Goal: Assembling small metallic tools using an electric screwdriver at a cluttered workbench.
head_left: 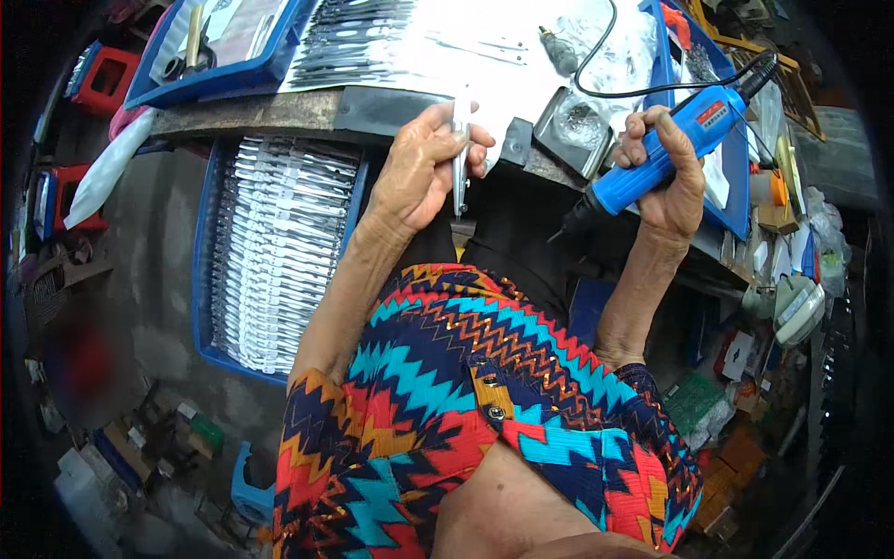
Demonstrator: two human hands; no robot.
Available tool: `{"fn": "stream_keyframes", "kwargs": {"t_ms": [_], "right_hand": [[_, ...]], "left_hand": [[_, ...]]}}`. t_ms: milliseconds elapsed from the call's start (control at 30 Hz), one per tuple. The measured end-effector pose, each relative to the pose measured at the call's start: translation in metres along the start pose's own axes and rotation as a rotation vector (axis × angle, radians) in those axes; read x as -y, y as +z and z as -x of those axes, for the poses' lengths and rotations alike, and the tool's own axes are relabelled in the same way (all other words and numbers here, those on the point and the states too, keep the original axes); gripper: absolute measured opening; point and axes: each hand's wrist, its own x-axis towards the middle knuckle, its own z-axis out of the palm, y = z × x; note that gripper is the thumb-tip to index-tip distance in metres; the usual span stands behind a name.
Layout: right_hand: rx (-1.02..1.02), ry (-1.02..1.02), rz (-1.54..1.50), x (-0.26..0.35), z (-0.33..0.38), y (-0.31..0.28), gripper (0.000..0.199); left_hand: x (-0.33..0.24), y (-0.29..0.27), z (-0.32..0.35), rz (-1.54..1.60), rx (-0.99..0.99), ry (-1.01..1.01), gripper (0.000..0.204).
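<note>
Head view: left hand (410, 172) has its grip closed on a slim silver metal part (459, 186), thumb against fingers, part roughly upright in frame, just off the front edge of the worktop (242, 113). Right hand (680, 200) wraps a blue corded electric screwdriver (712, 121), bit angled down-left, apart from the part. Similar-looking parts fill a blue crate (201, 279) below. Part probably light, stiff, a bit slippery, not fragile; best pinched mid-length by the sides. Screwdriver likely heavier, hard-shelled; take by the barrel, clear of bit and cord (670, 87).
</note>
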Motion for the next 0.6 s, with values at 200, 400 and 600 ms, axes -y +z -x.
{"fn": "stream_keyframes", "kwargs": {"t_ms": [200,400,600], "right_hand": [[0.047,0.021,-0.008,0.008,-0.005,0.002,0.018],[0.013,0.002,0.091,0.002,-0.016,0.007,0.019],[0.027,-0.029,0.103,0.013,-0.016,0.014,0.019]], "left_hand": [[-0.001,-0.010,-0.004,0.015,0.025,0.027,0.036],[-0.003,-0.019,0.006,-0.029,-0.074,0.028,0.038],[-0.005,-0.009,0.011,-0.013,-0.089,-0.002,0.034]]}}
